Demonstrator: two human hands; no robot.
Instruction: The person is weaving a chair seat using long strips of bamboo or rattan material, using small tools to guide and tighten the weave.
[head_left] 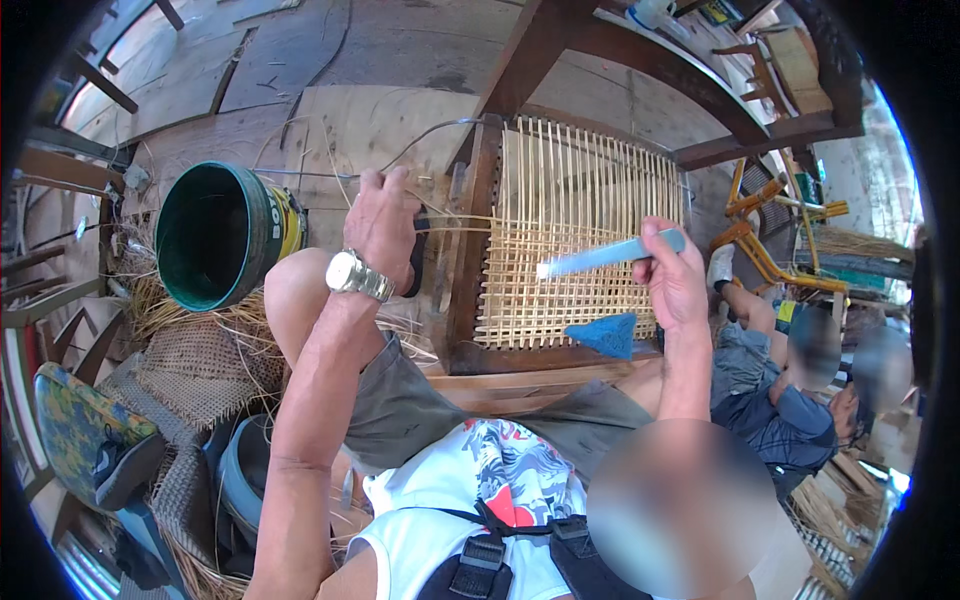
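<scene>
While our left hand (385,225) pinches perhaps two cane strands (460,230), we grip one blurred blue-grey tool (600,259) in our right hand (678,285) over one woven seat (560,170).

Seat panel (540,180): woven strips, cane-like, smooth, faintly glossy. Chair frame (535,60): dark wood, worn, dull sheen. Blue wedge (608,336): matt, rough, looks foam-like. Flat tool (605,261): smooth; blur hides its material. Bucket (205,240): smooth plastic. Wristwatch (358,275): polished metal. Sacking (205,375): coarse, matt woven fibre.
</scene>
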